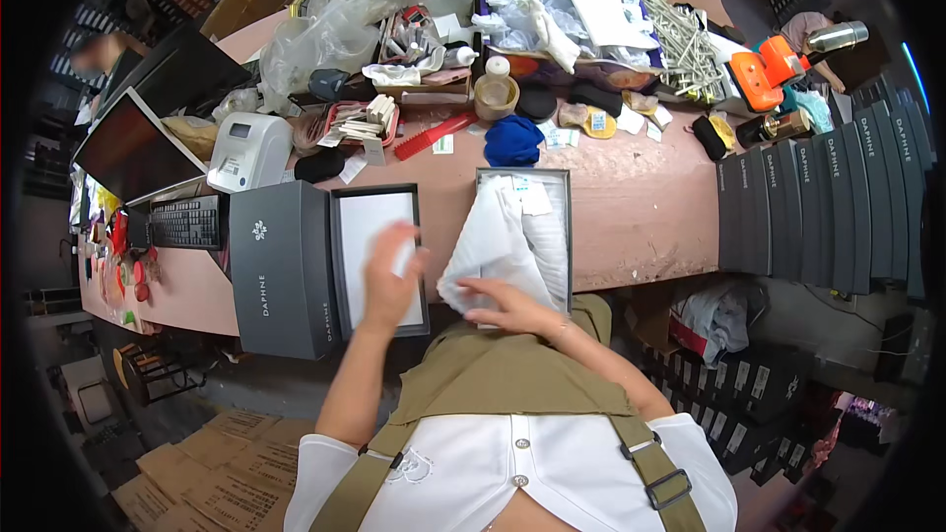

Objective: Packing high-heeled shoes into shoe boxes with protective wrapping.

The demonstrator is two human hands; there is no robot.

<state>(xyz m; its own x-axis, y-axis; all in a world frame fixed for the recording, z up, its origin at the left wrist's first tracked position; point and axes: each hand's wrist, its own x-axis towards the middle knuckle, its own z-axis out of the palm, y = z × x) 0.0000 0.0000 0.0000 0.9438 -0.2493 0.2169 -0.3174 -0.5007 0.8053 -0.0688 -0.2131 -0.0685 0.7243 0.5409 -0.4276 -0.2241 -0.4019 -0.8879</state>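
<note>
An open grey shoebox sits at the table's front edge, before my body. White wrapping paper fills it, and a corner of the paper hangs over the box's left side. My right hand rests at the near end of that paper, fingers stretched out and apart. To the left lies a second shallow grey box piece with a white inside. Above it is my left hand, blurred by motion, its fingers spread and nothing seen in them. What lies under the paper is hidden.
Closed grey shoeboxes stand at left and in a row at right. Behind are a white label printer, a keyboard, a red comb-like strip, a blue cloth bundle and an orange tape dispenser.
</note>
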